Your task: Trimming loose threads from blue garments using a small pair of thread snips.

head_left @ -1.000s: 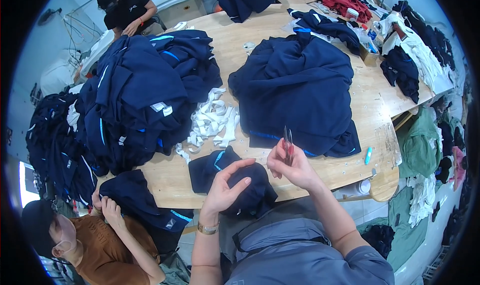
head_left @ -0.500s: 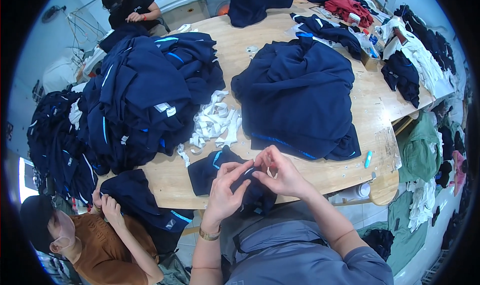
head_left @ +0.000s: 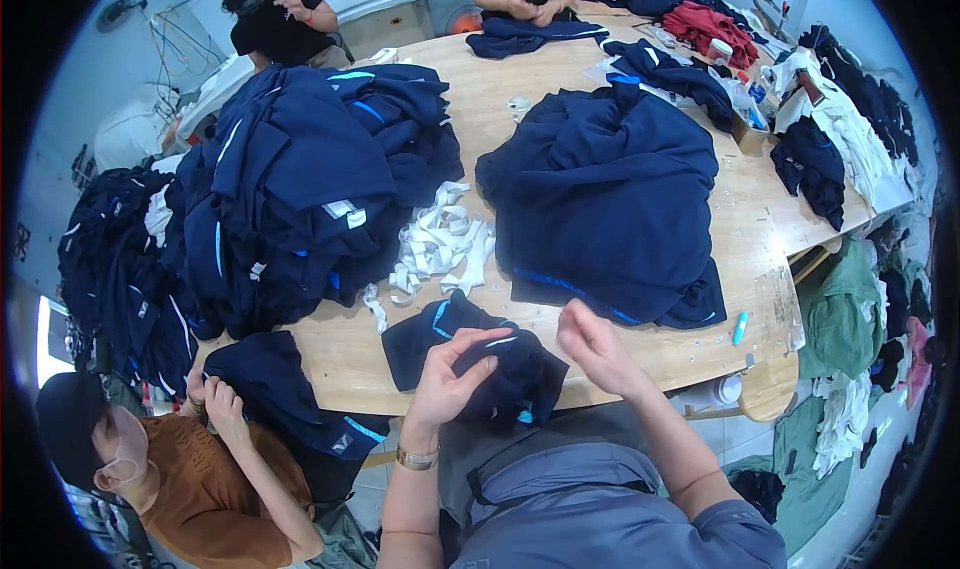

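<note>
- The left hand [head_left: 447, 381] pinched a fold of navy garment [head_left: 532, 374] between thumb and fingers, presumably to hold the small white strip [head_left: 499, 341] exposed.
- The right hand [head_left: 592, 347] was curled just beside it, apart from the cloth; whether it gripped anything, I could not tell.
- The garment lay at the near edge of the wooden table [head_left: 345, 364], probably for easy reach.
- White tape scraps [head_left: 440, 241] sat between two navy garment piles [head_left: 612, 204], perhaps keeping them separate.
</note>
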{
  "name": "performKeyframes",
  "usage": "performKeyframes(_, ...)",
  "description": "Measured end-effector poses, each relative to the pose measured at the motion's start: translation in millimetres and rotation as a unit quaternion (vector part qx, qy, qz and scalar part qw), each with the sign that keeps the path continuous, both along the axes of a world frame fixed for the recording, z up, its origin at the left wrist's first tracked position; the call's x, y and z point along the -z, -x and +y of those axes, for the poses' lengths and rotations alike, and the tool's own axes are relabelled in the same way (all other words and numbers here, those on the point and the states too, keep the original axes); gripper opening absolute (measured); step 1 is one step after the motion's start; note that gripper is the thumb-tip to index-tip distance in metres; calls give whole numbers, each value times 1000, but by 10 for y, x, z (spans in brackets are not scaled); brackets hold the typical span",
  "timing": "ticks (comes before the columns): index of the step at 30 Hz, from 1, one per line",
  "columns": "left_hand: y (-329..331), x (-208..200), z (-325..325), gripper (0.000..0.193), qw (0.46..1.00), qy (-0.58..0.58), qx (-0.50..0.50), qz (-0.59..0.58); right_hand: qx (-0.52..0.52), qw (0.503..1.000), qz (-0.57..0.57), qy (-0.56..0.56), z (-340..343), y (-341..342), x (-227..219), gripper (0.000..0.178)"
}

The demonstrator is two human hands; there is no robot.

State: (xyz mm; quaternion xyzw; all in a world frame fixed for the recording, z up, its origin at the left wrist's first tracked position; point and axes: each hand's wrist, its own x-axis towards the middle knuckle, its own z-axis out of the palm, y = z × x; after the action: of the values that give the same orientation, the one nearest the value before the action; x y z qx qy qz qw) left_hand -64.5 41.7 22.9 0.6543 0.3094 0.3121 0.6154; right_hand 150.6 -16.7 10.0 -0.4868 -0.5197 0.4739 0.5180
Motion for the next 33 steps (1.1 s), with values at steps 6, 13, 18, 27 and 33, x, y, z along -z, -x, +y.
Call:
performKeyframes(6, 17, -40, 18, 30, 999, -24, 9, 22, -33, 936, -338, -93, -24, 33, -65, 37)
performKeyframes(13, 38, -55, 11, 33, 997, -59, 17, 49, -68, 915, -386, -96, 12, 16, -182, 40)
performKeyframes(18, 13, -99, 7, 34, 994, -78, 33, 74, -70, 917, -377, -113, 21, 2, -195, 34)
performKeyframes(27, -17, -138, -17, 34, 992, -78, 37, 97, -68, 903, -405, -125, 18, -39, -228, 35)
performKeyframes(33, -45, -185, -14, 35, 987, -101, 45, 121, -79, 883, -436, -153, 41, -81, -243, 35)
